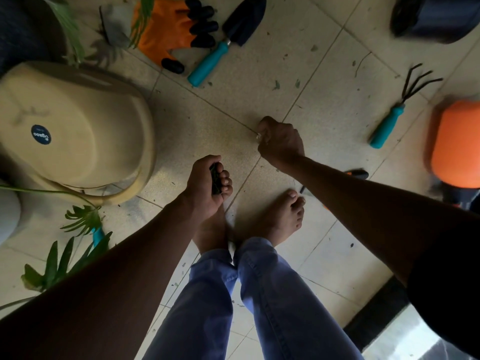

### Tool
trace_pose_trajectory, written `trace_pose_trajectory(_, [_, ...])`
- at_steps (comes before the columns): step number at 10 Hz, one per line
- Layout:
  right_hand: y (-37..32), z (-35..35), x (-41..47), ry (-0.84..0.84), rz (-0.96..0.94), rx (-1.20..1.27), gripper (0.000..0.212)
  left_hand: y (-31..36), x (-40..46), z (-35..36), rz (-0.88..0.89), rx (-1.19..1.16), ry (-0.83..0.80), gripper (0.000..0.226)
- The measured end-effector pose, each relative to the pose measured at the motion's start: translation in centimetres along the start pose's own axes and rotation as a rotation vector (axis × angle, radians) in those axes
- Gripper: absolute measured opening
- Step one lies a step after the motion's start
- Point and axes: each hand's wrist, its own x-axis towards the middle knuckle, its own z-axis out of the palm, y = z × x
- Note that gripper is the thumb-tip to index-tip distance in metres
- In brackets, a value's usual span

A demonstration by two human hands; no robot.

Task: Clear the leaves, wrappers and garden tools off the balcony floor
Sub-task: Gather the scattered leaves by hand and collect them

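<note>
Gripping a dark wad of leaves (215, 181), left hand (205, 188) is curled tight round it, above the bare feet at mid-floor. Right hand (280, 141) pinches a small pale scrap (259, 136), fingers pressed together, low over a tile joint. Trowel (228, 40) lies just beside orange glove (166, 29) at top edge; hand rake (400, 107) near right edge. Beige tub (72, 131) crowds left side. Open tile btwn tools & hands.

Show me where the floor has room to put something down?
Bare tile lies between the beige plastic bucket, the teal-handled trowel and the right hand. More lies right of the bare feet. It's crowded up top by the orange glove, and leaves crowd the left.
</note>
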Motion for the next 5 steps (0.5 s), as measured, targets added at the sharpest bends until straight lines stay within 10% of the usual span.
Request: trace_pose_trajectory(5, [-2.0, -1.4, 0.7, -0.040, 0.121, 0.038, 0.011, -0.1, -3.0, -0.4, 0.004, -0.090, 0.014, 0.037])
